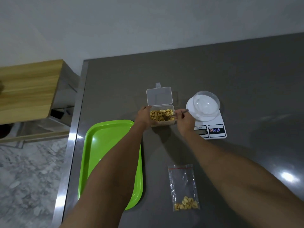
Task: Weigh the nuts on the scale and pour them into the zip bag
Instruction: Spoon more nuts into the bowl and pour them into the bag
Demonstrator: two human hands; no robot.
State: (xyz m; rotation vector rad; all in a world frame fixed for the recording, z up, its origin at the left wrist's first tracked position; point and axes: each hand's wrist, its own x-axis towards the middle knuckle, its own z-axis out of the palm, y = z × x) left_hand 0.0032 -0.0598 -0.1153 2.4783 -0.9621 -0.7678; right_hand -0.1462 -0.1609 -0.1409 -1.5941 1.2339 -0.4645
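the right hand (185, 121) pinches a spoon (178, 113), its tip down among the nuts (161, 114) in the clear box (162, 123). the left hand (144, 116) grips that box's left side. a bowl (206, 102) sits on the scale (212, 129) just right of the spoon; the zip bag (184, 186) lies nearer the person, the green tray (107, 155) beside the left forearm.

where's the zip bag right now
In the head view the zip bag lies flat on the grey table, near the person, right of the green tray and below the scale, between the forearms.
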